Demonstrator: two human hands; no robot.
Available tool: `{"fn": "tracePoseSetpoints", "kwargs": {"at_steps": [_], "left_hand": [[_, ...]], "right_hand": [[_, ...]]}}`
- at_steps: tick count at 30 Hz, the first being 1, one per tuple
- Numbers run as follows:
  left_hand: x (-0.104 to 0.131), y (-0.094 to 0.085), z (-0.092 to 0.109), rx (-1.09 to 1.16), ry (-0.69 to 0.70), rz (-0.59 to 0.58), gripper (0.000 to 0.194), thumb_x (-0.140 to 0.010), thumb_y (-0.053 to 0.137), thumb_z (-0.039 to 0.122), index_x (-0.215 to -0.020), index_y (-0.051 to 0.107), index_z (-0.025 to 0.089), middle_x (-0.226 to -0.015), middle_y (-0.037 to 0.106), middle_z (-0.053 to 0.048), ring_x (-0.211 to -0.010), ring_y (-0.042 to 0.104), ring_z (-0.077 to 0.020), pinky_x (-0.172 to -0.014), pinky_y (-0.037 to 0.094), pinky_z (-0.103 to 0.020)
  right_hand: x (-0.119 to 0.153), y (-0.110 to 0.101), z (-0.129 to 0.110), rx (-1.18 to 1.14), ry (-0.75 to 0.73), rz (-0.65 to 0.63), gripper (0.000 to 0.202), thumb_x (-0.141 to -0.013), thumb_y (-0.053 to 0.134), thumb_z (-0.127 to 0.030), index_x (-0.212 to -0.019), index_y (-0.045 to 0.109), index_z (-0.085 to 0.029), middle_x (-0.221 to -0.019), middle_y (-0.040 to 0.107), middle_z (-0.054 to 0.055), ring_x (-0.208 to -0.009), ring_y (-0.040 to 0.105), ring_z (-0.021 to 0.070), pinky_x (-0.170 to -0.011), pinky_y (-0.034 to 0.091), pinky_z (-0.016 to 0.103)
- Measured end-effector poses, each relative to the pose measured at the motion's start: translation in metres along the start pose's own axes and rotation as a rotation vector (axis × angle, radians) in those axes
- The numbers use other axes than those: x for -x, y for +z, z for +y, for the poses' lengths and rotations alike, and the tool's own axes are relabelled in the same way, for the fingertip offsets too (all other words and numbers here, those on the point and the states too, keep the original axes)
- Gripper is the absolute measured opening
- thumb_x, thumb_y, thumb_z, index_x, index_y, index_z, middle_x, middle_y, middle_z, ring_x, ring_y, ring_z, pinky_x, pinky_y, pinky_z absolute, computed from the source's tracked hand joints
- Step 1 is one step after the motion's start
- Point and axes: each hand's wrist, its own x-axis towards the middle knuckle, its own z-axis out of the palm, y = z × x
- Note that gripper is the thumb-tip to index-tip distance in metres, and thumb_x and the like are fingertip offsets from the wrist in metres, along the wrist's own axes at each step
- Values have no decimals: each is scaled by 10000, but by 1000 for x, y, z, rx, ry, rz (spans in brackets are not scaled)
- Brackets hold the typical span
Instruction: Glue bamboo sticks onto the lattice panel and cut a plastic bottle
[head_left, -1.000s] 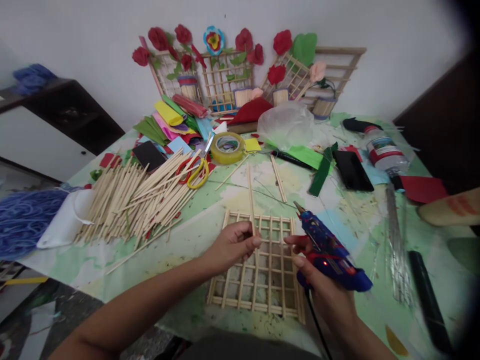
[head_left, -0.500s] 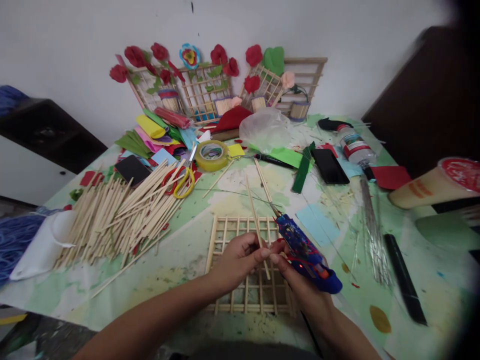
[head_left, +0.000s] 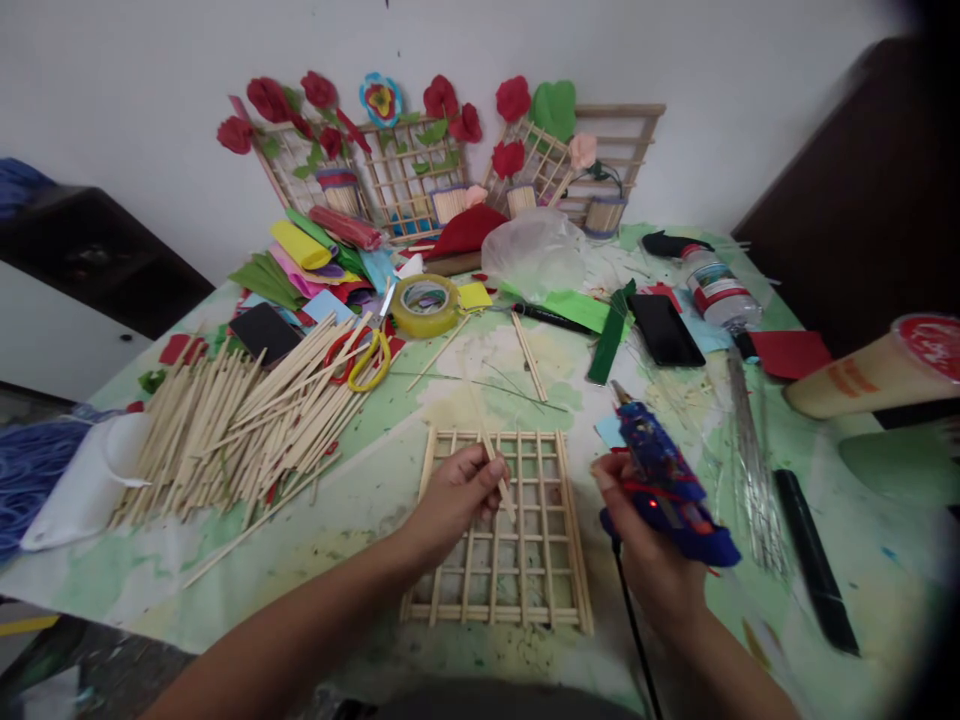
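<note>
My left hand (head_left: 466, 492) pinches a thin wooden stick (head_left: 505, 490), which slants above a wooden stick lattice (head_left: 521, 573) lying flat on the table. The stick's far end is blurred. At the lattice's right, my right hand (head_left: 649, 545) is wrapped round a blue glue gun (head_left: 660, 455), its nozzle pointing away from me and a small red light lit on its side. A black cord hangs down from the gun.
Loose sticks (head_left: 202, 430) are heaped at left, with scissors (head_left: 370, 362) on them. Behind lie clear tape (head_left: 425, 306), a phone (head_left: 666, 330) and a bottle (head_left: 716, 288). Wires (head_left: 750, 470), a black cutter (head_left: 815, 560) and a cup (head_left: 877, 368) are at right.
My hands have moved apart. My right hand has gone right with the glue gun, off the lattice; my left hand has shifted slightly left with the stick.
</note>
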Motion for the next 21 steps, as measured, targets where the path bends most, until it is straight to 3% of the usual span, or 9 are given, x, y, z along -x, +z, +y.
{"fn": "tracePoseSetpoints", "kwargs": {"at_steps": [2,5,11,21], "left_hand": [[-4,-7,5,98,24,37,410,-716,663,531,-723,513,150,-570,449,48,-457,382,-44,-414,262,-164],[-10,-15,10,161,72,36,403,-701,690,513,-734,516,150,-583,458,43,-479,397,-51,-431,271,-167],[-13,-20,7,87,135,-26,379,-757,642,503,-735,534,141,-604,476,28,-522,420,-64,-501,314,-191],[-13,-22,4,3,134,-44,377,-764,623,514,-742,532,149,-634,444,27,-537,370,-68,-509,281,-198]], "right_hand": [[-7,-10,4,28,39,65,151,-818,594,-348,-861,618,-206,-858,660,58,-817,631,234,-733,505,380],[-9,-14,0,3,32,-129,260,-810,581,-445,-725,626,-203,-709,640,39,-725,619,213,-636,489,314],[7,2,-15,-60,-15,-448,525,-760,482,-700,-649,553,-192,-628,556,29,-563,514,162,-484,362,268],[8,5,-12,45,-114,-493,523,-815,434,-664,-585,435,-195,-558,379,-29,-497,380,112,-481,250,255]]}}
